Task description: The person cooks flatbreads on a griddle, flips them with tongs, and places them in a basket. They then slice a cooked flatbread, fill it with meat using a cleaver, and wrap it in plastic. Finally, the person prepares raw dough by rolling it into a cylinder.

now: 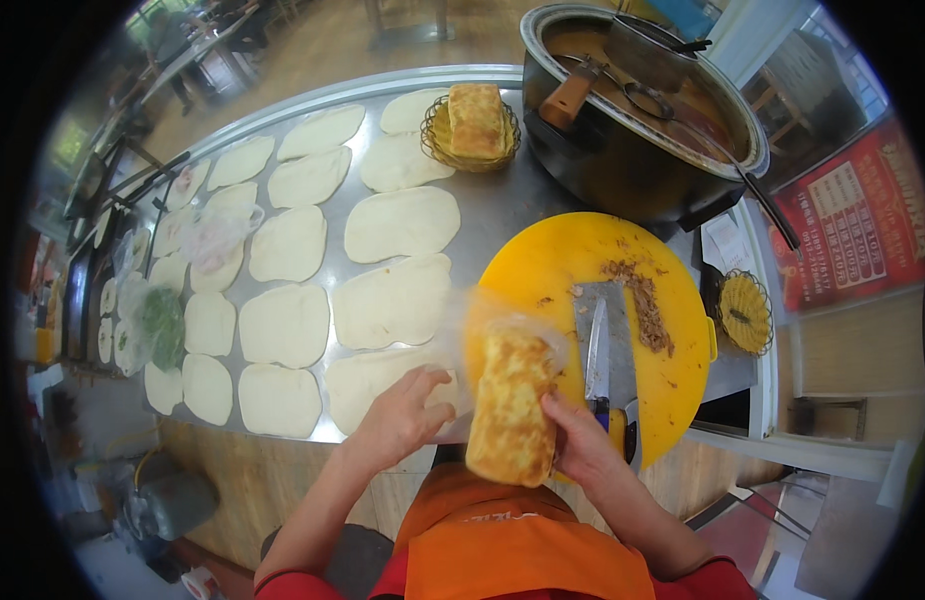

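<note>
In my right hand point(582, 442) is a golden-brown rectangular flatbread point(511, 420), held upright along its right side. A thin clear plastic bag point(533, 326) covers its far end. My left hand point(411, 409) is to the left of the bread, fingers apart and slightly curled, over a sheet of rolled dough point(357, 382). Right of the bread lies a round yellow cutting board point(680, 405), with a knife point(597, 352) and a grey metal blade point(620, 322) on it. A strip of chopped meat point(650, 311) lies on the board's right part.
Many flat dough pieces point(282, 322) cover the metal table point(492, 202). A wire basket point(436, 142) holds another flatbread point(477, 120). A large pot of brown broth point(605, 165) with ladles stands at the back right. Bagged greens point(162, 326) lie left; a small basket point(744, 311) sits right.
</note>
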The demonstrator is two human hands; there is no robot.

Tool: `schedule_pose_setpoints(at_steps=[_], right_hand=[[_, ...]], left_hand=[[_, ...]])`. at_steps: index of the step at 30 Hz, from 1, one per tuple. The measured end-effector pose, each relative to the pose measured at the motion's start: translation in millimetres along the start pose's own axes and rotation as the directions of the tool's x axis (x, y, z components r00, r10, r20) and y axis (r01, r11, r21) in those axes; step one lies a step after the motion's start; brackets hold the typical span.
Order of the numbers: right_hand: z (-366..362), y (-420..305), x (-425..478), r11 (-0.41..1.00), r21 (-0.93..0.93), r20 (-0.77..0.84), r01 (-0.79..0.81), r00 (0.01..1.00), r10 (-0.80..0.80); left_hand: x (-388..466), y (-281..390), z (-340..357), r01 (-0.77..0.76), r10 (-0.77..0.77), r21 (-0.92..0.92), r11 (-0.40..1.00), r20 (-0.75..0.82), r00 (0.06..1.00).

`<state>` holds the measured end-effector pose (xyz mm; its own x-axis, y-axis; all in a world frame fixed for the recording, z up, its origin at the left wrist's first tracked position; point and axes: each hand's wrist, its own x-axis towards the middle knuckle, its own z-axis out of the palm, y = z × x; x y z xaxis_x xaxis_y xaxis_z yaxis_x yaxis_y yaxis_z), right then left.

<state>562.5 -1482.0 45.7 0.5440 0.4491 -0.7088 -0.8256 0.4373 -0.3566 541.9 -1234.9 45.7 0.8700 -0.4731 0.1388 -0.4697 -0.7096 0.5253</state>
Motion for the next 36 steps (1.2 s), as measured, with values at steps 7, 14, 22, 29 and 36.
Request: schedule_pose_setpoints(at_steps=[7, 14, 22, 29, 36], right_hand=[[25, -1, 16, 0.986, 0.001, -0.25, 0.17, 0.954, -0.164], [42, -11, 17, 0.987, -0.095, -0.229, 0.13, 0.962, -0.149], [5, -8, 22, 0.944, -0.273, -0.15, 0.184, 0.961, -0.231], [-3, 3, 27, 0.929, -0.333, -0.018, 0.159, 0.984, -0.175], [-6, 7, 29, 0.941, -0.315, -0.047, 0.123, 0.988, -0.145]], left_hand=[[-9, -3, -19, -0.283, 0.265, 0.078, 0.956, 0.18, 0.947], [4, 20, -43, -0.45, 0.408, 0.107, 0.887, 0.276, 0.87], [4, 33, -26, -0.386, 0.372, 0.037, 0.922, 0.198, 0.907], [35, 54, -24, -0.175, 0.187, 0.148, 0.973, -0.069, 0.98], [125, 9, 34, 0.033, 0.021, 0.232, 0.972, -0.229, 0.973]])
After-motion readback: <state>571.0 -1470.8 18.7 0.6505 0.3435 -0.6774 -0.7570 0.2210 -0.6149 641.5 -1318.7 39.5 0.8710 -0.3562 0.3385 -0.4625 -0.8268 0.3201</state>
